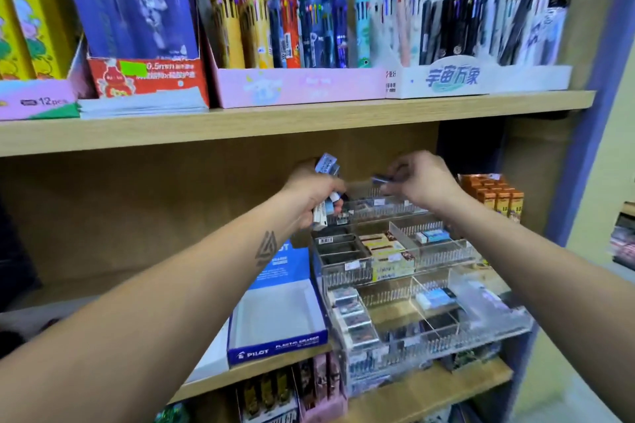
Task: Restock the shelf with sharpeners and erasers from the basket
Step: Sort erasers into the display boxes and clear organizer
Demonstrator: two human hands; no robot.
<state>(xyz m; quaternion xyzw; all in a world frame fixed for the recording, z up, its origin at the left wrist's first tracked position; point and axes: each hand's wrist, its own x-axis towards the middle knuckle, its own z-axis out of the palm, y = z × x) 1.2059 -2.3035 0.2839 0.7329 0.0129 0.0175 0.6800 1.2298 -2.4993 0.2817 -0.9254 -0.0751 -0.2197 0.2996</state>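
Observation:
My left hand [314,191] grips a bunch of blue-and-white erasers [326,165] that stick out above and below the fist. Just right of it, my right hand [421,180] pinches a single blue eraser [379,178] over the back row of a clear tiered acrylic organizer [481,330] on the middle shelf. Some organizer compartments hold erasers: two blue-and-white ones [431,236] [436,297], a yellow-labelled stack [386,251] and a column of dark-wrapped ones [354,314]. The basket is not in view.
An open blue Pilot eraser box [275,343] stands left of the organizer, its inside showing bare. Orange boxes [494,194] sit behind on the right. The upper shelf [292,122] carries character pens and pen display boxes. More stationery fills the shelf below.

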